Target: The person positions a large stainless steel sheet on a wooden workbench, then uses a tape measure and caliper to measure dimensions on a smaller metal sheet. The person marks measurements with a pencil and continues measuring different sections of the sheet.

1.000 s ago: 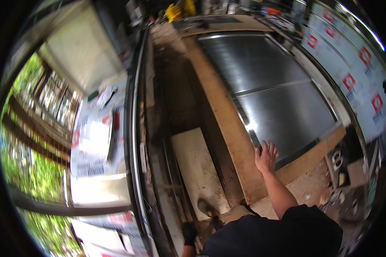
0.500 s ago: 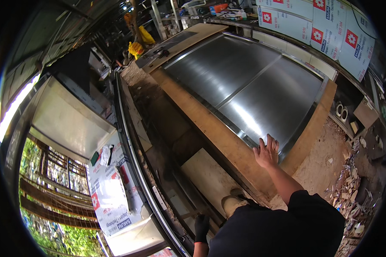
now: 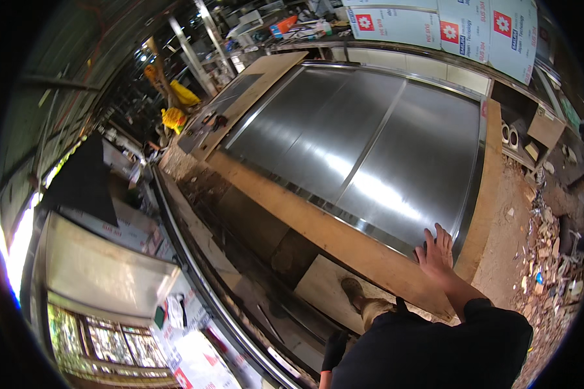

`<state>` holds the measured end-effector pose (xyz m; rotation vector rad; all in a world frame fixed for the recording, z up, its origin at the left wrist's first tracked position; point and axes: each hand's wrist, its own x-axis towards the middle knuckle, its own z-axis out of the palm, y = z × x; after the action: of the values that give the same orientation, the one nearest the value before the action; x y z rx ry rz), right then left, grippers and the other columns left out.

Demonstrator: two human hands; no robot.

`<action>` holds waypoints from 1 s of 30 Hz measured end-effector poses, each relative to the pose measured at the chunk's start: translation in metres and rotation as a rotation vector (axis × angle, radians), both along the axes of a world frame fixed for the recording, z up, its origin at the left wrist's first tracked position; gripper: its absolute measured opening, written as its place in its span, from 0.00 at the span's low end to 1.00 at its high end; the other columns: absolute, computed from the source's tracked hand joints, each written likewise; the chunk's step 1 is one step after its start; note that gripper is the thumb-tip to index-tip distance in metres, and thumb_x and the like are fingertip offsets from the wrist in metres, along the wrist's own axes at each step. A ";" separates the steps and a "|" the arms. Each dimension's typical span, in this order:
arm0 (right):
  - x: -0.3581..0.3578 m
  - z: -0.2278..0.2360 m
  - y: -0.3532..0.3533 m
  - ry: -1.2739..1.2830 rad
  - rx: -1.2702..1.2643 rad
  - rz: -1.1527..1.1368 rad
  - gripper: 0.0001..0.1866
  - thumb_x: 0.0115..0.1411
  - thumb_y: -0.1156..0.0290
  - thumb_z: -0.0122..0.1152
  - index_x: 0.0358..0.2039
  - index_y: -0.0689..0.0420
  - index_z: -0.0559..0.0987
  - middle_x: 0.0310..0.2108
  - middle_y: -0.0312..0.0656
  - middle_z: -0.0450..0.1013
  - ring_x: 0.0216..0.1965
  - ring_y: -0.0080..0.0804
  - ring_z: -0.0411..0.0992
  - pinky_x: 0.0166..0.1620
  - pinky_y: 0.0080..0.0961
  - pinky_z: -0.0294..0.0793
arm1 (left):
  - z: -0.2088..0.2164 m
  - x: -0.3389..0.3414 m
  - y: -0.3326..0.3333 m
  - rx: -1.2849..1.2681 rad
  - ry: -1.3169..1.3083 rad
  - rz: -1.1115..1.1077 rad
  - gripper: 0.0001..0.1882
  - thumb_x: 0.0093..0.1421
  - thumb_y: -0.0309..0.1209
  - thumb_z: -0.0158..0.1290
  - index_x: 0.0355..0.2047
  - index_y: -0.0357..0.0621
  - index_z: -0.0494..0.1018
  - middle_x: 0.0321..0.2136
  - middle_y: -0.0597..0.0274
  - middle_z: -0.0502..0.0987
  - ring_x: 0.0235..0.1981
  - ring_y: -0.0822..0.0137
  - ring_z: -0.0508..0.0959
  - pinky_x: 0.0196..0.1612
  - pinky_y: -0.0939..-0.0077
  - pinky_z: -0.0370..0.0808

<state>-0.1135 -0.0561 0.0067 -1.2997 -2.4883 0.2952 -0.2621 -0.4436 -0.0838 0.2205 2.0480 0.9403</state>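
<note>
A large shiny metal panel (image 3: 428,149), framed by narrow metal strips and crossed by a raised seam, lies on a brown wooden board (image 3: 272,194). My bare right hand (image 3: 436,251) is at the panel's near corner, fingers spread and extended over its edge. Whether the palm presses down is hard to see. Low in the view, my left hand (image 3: 335,350), in a black glove, hangs close to my body beside a dark gap. Its fingers cannot be made out, and no object shows in it.
My boot (image 3: 353,290) stands on a pale board (image 3: 324,275). Left of it runs a long metal rail (image 3: 220,311). Scrap pieces (image 3: 542,272) litter the ground at right, near shoes (image 3: 509,135) on a shelf. A cluttered bench (image 3: 298,35) stands behind.
The whole view has shifted, and my boot has come into sight on the pale board. My right hand stays at the panel's near corner, its fingers still spread.
</note>
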 end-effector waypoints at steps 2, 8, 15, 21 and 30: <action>-0.001 0.003 -0.005 -0.050 0.015 0.007 0.34 0.62 0.52 0.59 0.63 0.58 0.68 0.67 0.58 0.52 0.68 0.59 0.50 0.69 0.56 0.48 | -0.039 -0.031 -0.023 0.018 0.274 -0.315 0.17 0.66 0.36 0.53 0.44 0.33 0.78 0.40 0.44 0.82 0.43 0.52 0.81 0.48 0.61 0.75; 0.000 0.002 -0.007 -0.235 -0.049 -0.064 0.39 0.60 0.53 0.61 0.67 0.57 0.62 0.69 0.57 0.48 0.69 0.59 0.48 0.71 0.58 0.42 | -0.101 -0.159 -0.059 -0.064 0.641 -0.895 0.14 0.62 0.34 0.50 0.41 0.37 0.80 0.41 0.42 0.81 0.46 0.45 0.80 0.50 0.54 0.76; -0.001 0.005 -0.009 -0.298 -0.061 -0.142 0.48 0.55 0.49 0.63 0.71 0.57 0.55 0.69 0.58 0.48 0.70 0.59 0.47 0.71 0.59 0.40 | -0.093 -0.245 -0.086 -0.459 0.516 -0.949 0.11 0.57 0.38 0.53 0.32 0.48 0.82 0.28 0.50 0.82 0.33 0.51 0.83 0.35 0.50 0.77; -0.001 0.005 -0.015 -0.193 0.003 -0.336 0.47 0.56 0.50 0.62 0.70 0.58 0.56 0.70 0.59 0.48 0.70 0.60 0.47 0.71 0.60 0.39 | -0.111 -0.289 -0.064 -0.432 0.410 -0.769 0.13 0.59 0.37 0.53 0.36 0.44 0.81 0.27 0.52 0.82 0.32 0.49 0.83 0.35 0.50 0.76; -0.005 -0.036 -0.004 -0.152 0.181 -0.657 0.47 0.60 0.49 0.60 0.73 0.55 0.54 0.71 0.60 0.47 0.69 0.62 0.48 0.70 0.61 0.43 | -0.094 -0.382 0.032 -0.165 0.672 -0.627 0.15 0.67 0.37 0.47 0.40 0.40 0.79 0.34 0.47 0.82 0.37 0.46 0.81 0.42 0.53 0.76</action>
<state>-0.1180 -0.0605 -0.0292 -2.0050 -1.9812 -0.1859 -0.6444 -0.4120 -0.1781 1.1367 2.3930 0.3118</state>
